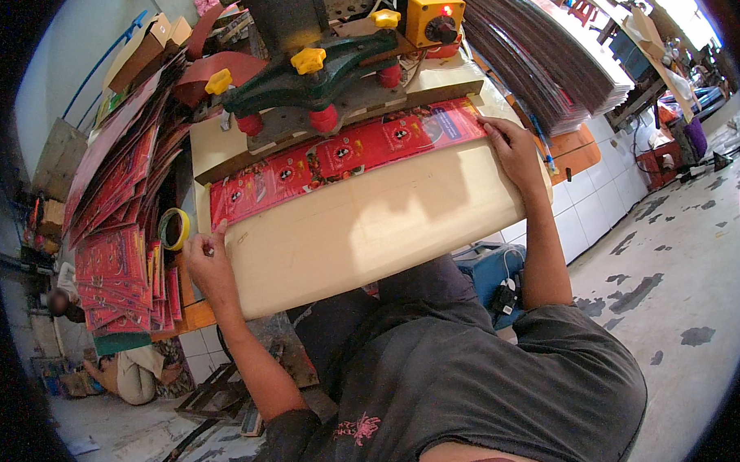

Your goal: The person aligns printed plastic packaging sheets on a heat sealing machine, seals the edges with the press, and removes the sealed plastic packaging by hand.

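So the long, glossy red printed sheet [303,170] is on the cream flat board [305,249], just nearside of the dark-green metal press [324,82]. Left hand [210,265] and right hand [514,151] sit at opposite ends, fingers half-curled, probably keeping it straight; can't tell if they're actually gripping.

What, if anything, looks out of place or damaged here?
The floor at right has dark patches, as if worn; the red cards at left lie unevenly fanned. Nothing stands out on the red sheet.
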{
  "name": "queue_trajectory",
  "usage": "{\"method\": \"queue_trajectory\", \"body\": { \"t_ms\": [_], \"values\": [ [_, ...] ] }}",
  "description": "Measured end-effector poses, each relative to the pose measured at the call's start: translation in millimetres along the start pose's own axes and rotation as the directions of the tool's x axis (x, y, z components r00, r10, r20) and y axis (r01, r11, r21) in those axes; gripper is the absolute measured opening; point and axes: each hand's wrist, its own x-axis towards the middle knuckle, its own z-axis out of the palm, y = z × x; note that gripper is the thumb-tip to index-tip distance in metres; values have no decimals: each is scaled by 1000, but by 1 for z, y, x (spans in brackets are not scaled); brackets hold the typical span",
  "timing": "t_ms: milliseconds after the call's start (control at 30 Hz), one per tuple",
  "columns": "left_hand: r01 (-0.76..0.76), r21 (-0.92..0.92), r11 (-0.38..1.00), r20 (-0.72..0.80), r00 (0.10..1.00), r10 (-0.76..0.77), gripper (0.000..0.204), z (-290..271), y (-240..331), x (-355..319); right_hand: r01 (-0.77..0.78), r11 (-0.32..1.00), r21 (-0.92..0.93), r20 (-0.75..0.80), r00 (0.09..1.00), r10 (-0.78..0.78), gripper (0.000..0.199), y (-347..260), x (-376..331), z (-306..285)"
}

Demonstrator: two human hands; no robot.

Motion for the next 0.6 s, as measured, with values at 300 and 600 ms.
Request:
{"method": "queue_trajectory", "body": {
  "t_ms": [300, 600],
  "values": [
    [63, -166, 984, 38, 998, -57, 38, 1, 9, 5, -126, 986, 111, 35, 992, 123, 29, 2, 2, -3],
    [47, -133, 990, 357, 934, 4, 52, 7, -15, 52, -54, 951, -304, 115, 989, 93, 37, 4, 34, 7]
  ]
}}
